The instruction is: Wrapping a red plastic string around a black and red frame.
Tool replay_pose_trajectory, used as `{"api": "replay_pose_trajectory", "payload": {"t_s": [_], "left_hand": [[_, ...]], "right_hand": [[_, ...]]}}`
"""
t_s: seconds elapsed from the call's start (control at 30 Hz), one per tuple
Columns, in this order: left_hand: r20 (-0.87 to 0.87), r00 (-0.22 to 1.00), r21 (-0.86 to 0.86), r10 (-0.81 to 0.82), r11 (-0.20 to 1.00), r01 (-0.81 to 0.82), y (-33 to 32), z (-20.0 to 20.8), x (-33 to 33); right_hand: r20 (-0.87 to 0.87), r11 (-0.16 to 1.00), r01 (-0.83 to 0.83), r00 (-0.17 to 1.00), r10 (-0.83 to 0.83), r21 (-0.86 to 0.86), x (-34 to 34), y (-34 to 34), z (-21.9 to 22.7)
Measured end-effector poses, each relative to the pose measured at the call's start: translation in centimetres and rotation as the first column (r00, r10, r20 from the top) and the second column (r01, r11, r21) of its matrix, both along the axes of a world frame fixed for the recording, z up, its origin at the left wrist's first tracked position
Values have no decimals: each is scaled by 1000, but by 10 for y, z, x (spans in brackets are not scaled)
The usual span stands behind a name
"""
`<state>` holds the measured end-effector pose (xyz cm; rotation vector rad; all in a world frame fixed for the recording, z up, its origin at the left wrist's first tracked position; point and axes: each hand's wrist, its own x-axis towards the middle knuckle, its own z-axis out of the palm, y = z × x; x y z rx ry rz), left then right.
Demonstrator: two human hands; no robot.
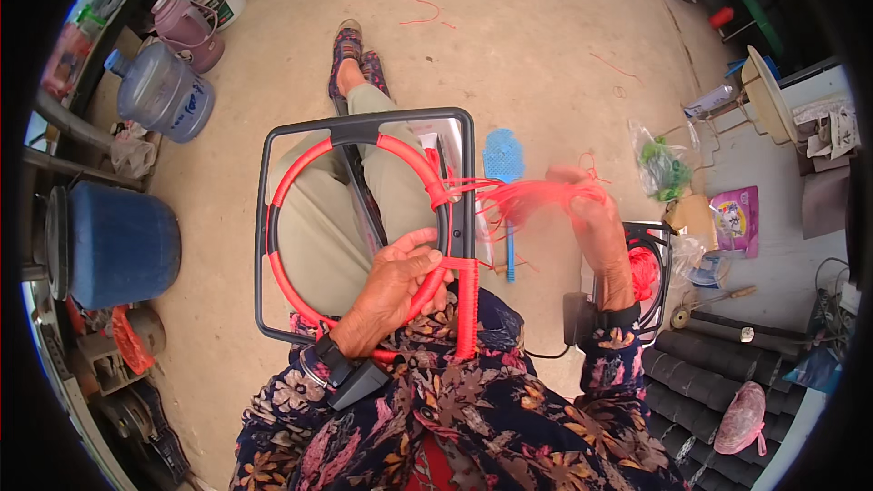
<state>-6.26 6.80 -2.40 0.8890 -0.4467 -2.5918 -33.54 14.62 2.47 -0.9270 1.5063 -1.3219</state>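
Note:
Across my lap lies a black rectangular frame (262, 236) with a round ring (289, 175) inside it. Red cord wraps most of the ring, leaving dark stretches bare at the top and right. My left hand (393, 284) is closed round the ring's lower right, its thumb by the red wrapping. A red-wrapped bar (467, 314) runs down the frame's right side. Loose strands of red cord (523, 202) stretch from the ring's right side to my right hand (596, 218), which is closed on them. Motion blurs the strands and part of that hand.
A blue fly swatter (504, 156) lies on the floor beyond the frame. At right are a container with red cord (642, 275), a purple packet (735, 221) and black rolls (700, 355). A water jug (168, 91) and a blue drum (123, 245) stand at left.

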Motion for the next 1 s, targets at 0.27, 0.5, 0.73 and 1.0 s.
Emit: {"api": "replay_pose_trajectory", "payload": {"t_s": [0.27,0.5,0.73,1.0], "left_hand": [[28,1000,-23,-7,1000,8,-1,0,3],[36,999,-44,7,999,-5,-2,8,2],[6,1000,-15,11,1000,-11,-3,12,2],[-8,1000,-30,-19,999,18,-2,5,2]], "right_hand": [[749,924,181,646,147,-338,-1,-12,22],[-196,733,640,769,-609,233,-135,167,7],[-556,643,729,644,-525,236,-130,201,-65],[412,935,-49,905,-108,351,55,29,-25]]}}
